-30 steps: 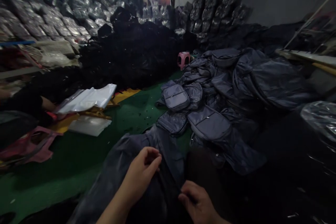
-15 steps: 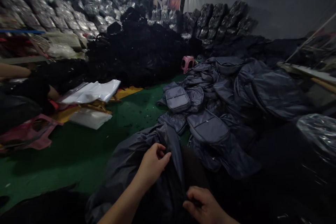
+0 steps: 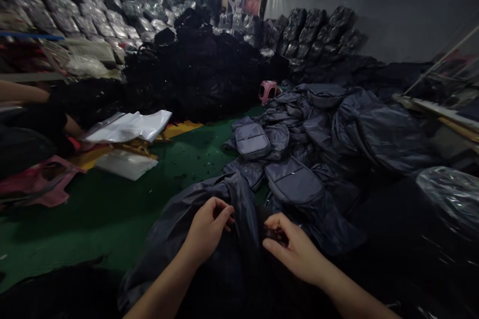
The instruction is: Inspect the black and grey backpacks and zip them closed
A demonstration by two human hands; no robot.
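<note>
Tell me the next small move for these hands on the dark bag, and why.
Probably draw the dark nylon bag taut between both hands: the left hand seems to pinch one fold, the right hand a dark edge nearby, and the fabric between them hangs slack.
</note>
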